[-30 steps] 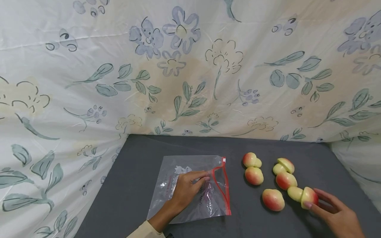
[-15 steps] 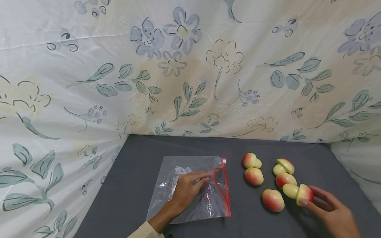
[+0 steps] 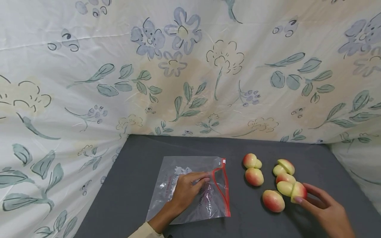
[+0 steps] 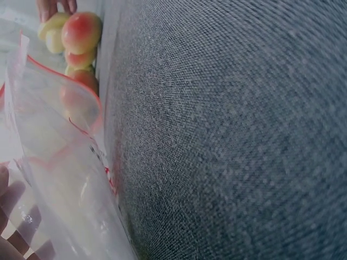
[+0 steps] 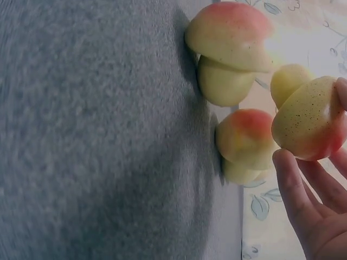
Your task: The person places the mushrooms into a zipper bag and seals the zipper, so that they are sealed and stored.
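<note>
In the head view a clear zip bag (image 3: 166,172) with a red zip edge lies flat, its mouth parted on the right. My left hand (image 3: 185,190) pinches its upper layer near that mouth; the left wrist view shows the raised film (image 4: 59,184). My right hand (image 3: 325,206) holds a mushroom (image 3: 298,191) by its red and yellow cap, fingertips and thumb on opposite sides. Its pale stem points left, and in the right wrist view the speckled cap underside (image 5: 306,116) appears clear of the table.
Several similar mushrooms lie right of the bag: a far one (image 3: 249,160), another (image 3: 254,177) below it, a near one (image 3: 273,201), and a far right one (image 3: 285,166). One more (image 3: 285,178) is partly covered by the held mushroom. A floral cloth (image 3: 190,82) encloses the dark table (image 3: 119,191).
My right hand has moved left and slightly away from me with the mushroom, which now overlaps the one behind it in the head view. My left hand and the bag stay almost still.
</note>
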{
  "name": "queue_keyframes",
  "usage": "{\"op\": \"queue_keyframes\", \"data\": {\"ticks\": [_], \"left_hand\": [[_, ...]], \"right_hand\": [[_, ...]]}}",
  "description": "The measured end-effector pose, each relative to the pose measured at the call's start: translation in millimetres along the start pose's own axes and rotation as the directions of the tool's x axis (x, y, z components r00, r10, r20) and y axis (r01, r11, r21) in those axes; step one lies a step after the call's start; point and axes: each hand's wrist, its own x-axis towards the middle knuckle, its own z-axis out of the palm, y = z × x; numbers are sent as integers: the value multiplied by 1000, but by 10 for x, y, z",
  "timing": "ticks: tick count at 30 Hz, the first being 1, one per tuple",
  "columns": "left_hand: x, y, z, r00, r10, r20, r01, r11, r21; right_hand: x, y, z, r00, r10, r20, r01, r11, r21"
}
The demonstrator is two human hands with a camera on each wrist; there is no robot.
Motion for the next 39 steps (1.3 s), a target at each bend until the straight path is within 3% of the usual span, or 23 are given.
{"op": "queue_keyframes", "data": {"ticks": [13,24,30,39], "left_hand": [[-2,-6,-4,1000,20,-8,-20,1000,7],[-4,2,-2,999,31,-11,-31,999,14],[-6,-8,7,1000,24,-10,-23,1000,14],[-10,-3,12,1000,13,-11,-13,1000,20]], "right_hand": [[-20,-75,45,994,-44,103,39,998,57],[-54,-221,127,986,-103,130,96,994,57],[-71,-259,177,974,-189,122,181,981,74],[-98,-342,290,962,-260,87,250,962,110]]}}
